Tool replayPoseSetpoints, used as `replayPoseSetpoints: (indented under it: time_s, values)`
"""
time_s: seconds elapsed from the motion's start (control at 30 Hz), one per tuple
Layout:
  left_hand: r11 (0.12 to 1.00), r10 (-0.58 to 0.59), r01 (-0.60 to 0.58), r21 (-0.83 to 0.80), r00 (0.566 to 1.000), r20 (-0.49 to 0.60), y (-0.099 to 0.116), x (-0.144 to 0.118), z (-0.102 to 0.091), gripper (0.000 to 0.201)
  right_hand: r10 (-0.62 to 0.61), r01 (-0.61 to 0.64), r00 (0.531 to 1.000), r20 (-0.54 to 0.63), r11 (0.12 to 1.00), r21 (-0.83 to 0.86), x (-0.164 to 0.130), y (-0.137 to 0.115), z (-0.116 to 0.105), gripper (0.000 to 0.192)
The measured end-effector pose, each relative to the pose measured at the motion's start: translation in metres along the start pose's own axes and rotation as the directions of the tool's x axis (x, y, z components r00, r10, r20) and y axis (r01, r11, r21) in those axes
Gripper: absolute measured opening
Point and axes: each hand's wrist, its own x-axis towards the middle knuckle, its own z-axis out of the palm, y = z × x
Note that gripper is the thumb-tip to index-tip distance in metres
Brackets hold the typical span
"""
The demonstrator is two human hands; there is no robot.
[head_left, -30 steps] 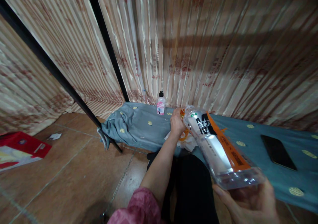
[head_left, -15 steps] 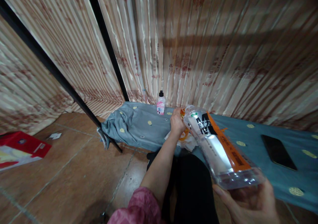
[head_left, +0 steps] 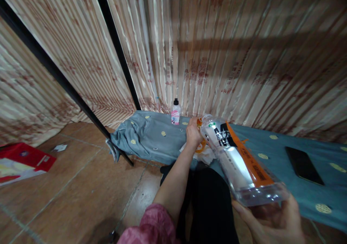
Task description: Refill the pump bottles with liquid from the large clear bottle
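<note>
My right hand (head_left: 273, 218) grips a clear plastic bottle (head_left: 241, 161) by its base. An orange, silver and black label wraps the bottle. It is tilted, its uncapped mouth up and to the left, right beside my left hand (head_left: 193, 133). My left hand is closed around an amber see-through container (head_left: 200, 146), mostly hidden behind the hand and the bottle. The two mouths look close together; whether they touch I cannot tell. Crumpled white tissue (head_left: 207, 156) lies beneath the amber container on the grey-blue patterned sheet (head_left: 146, 135).
A small clear bottle with a pink label and black cap (head_left: 176, 114) stands on the sheet near the curtain (head_left: 206, 63). A black phone (head_left: 303, 165) lies to the right. Dark metal posts (head_left: 119, 52) frame the bed. A red box (head_left: 29, 161) sits on the tiled floor (head_left: 76, 186).
</note>
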Motion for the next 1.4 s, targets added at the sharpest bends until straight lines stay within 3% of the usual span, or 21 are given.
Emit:
replayPoseSetpoints:
  time_s: [0.57,0.73,1.1,1.27,1.4]
  values:
    - [1.0,-0.015,0.015,-0.005,1.0,0.002,0.002,-0.001,-0.001,0.028,-0.046,0.046,0.999,-0.024,0.999,-0.008,-0.002,0.003,0.0,0.1]
    - [1.0,-0.013,0.013,-0.01,1.0,-0.001,0.002,-0.001,-0.001,0.028,-0.117,0.117,0.993,0.002,0.993,-0.01,-0.001,0.0,0.001,0.091]
    - [1.0,-0.014,0.014,0.004,1.0,0.011,0.003,0.0,-0.002,0.027,0.122,-0.12,0.989,-0.086,0.993,0.021,0.002,-0.007,0.004,0.106]
    - [1.0,-0.015,0.015,-0.001,1.0,0.007,0.003,0.0,-0.002,0.028,0.127,-0.124,0.988,-0.082,0.991,0.042,0.001,-0.013,0.006,0.102]
    - [1.0,-0.002,0.002,-0.007,1.0,-0.001,0.002,-0.001,-0.001,0.029,0.053,-0.051,0.997,-0.058,0.998,0.03,0.0,-0.009,0.005,0.099]
